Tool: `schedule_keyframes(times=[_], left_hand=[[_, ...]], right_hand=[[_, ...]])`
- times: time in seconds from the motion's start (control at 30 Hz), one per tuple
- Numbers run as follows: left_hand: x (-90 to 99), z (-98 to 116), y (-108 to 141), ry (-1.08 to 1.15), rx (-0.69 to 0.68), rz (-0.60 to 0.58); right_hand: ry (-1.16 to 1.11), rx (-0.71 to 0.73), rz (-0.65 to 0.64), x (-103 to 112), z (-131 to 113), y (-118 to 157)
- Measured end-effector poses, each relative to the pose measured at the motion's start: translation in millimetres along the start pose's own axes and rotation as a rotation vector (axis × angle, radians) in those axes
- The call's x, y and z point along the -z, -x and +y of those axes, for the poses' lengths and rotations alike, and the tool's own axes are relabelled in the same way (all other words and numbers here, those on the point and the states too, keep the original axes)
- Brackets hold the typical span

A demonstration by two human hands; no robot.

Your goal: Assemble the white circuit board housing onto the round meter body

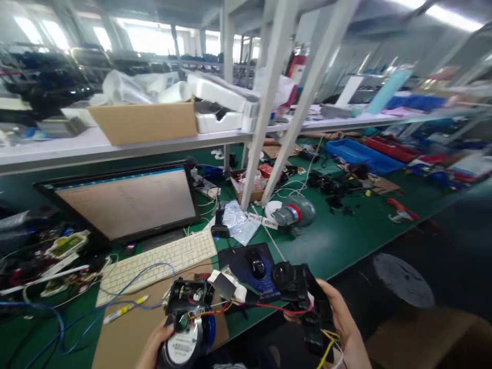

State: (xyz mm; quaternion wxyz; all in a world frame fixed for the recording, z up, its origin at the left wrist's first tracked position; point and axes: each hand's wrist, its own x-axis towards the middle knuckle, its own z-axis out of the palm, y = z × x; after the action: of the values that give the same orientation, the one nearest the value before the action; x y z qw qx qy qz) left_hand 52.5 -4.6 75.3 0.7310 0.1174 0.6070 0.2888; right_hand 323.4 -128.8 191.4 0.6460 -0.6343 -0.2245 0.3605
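Note:
My left hand (157,342), low in the view, is closed on a black device part (188,300) with a round, white-labelled disc and an exposed inner assembly. In my right hand (346,323) is a black plastic housing (313,307) with a round black piece at its far end. Thin red and yellow wires (269,306) run between the two parts. A small white and dark grey block (226,287) hangs on the wires between my hands. More yellow and white wires (328,348) trail below my right hand. Some fingers of both hands are hidden behind the parts.
Behind my hands are a cream keyboard (161,264), a monitor (126,202) and a mouse (257,264) on a dark pad. A marker (126,309) lies on cardboard beside blue cable. White shelf posts (269,102) rise beyond, near a transparent bottle (298,211).

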Motion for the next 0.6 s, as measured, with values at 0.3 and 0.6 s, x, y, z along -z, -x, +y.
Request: schedule_keyframes(times=[0.3, 0.6], left_hand=[[-220.0, -89.5, 36.8, -0.256, 0.032, -0.296], [-397.3, -177.0, 23.3, -0.396, 0.030, -0.647]], right_hand=[[-0.083, 0.132, 0.330, 173.9, -32.8, 10.5], [-0.380, 0.111, 0.562, 330.8, -37.1, -70.5]])
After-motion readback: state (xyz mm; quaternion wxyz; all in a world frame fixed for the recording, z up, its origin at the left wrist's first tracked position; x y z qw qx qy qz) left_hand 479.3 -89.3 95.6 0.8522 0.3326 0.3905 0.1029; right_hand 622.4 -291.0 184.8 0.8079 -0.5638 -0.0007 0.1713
